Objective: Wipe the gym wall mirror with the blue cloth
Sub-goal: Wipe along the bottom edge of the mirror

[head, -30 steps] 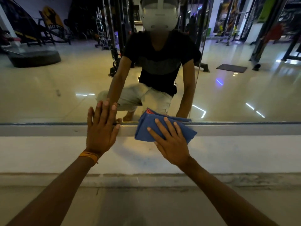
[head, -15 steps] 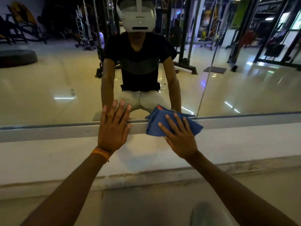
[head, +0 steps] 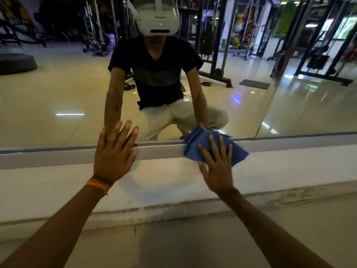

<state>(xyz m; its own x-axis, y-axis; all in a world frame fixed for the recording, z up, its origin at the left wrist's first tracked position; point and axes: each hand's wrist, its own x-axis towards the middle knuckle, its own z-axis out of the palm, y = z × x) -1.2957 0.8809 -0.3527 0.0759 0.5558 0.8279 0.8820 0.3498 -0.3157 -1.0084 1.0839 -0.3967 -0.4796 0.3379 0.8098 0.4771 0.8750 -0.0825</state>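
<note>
The wall mirror (head: pixel 58 97) fills the upper half of the head view, bordered below by a grey metal frame strip (head: pixel 160 151). A folded blue cloth (head: pixel 195 144) lies across that strip and the mirror's bottom edge. My right hand (head: pixel 217 167) presses flat on the cloth with straight, spread fingers. My left hand (head: pixel 114 153), with an orange band at the wrist, rests flat on the frame and lower glass, fingers straight.
Below the frame runs a white wall base (head: pixel 58 190) with a worn ledge, then tiled floor (head: pixel 173 248). A vertical seam (head: pixel 268 105) splits the mirror panels to the right of the cloth. The glass reflects a crouching person and gym machines.
The cloth and my right hand have slid rightward along the bottom frame toward the seam. My left hand stays flat on the frame. The view has shifted and tilted.
</note>
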